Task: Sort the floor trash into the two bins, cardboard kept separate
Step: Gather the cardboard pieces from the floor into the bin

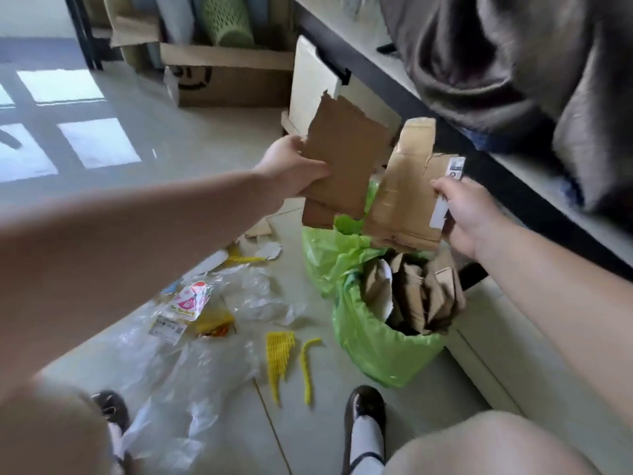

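Observation:
My left hand grips a torn brown cardboard piece by its left edge. Beside it, my right hand holds a taped cardboard piece with a white label by its right edge. Both pieces hang above two bins lined with green bags. The nearer bin is stuffed with folded cardboard. Only the green liner of the farther bin shows; its inside is hidden behind the held pieces. On the floor lie clear plastic bags, a colourful wrapper, yellow foam netting and cardboard scraps.
A white desk with a dark frame runs along the right, a grey cloth heaped on it. A large cardboard box and a green basket stand at the back. My shoes are near the trash.

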